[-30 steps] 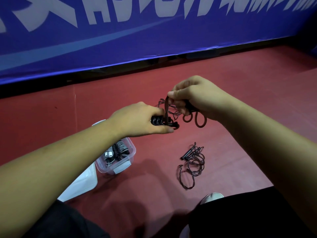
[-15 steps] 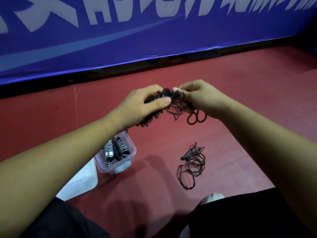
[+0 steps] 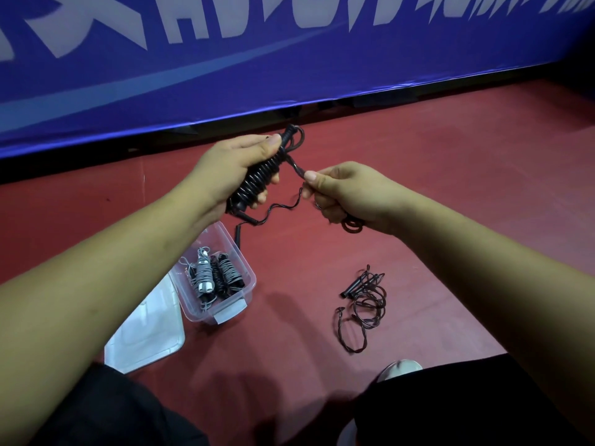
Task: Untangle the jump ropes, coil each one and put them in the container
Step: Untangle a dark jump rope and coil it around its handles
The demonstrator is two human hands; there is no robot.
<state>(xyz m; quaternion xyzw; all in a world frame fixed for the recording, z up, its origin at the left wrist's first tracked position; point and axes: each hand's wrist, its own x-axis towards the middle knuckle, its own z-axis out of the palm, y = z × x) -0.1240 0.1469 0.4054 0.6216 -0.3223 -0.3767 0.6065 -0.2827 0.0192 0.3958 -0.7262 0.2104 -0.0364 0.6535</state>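
Mid-coil: left hand [image 3: 231, 169] grips the wound black jump rope [image 3: 260, 175], right hand [image 3: 341, 194] pinches its free tail just beside. Next we wrap the slack, then drop it in the container [image 3: 248, 286] below our left wrist.

I can read nothing for certain from here. The long blue fabric banner [image 3: 322, 78] beyond the clear plastic container [image 3: 246, 268] carries large white characters [image 3: 199, 17], but the frame's top edge cuts them off. The small white label [image 3: 230, 312] on the container's near wall shows no legible print.
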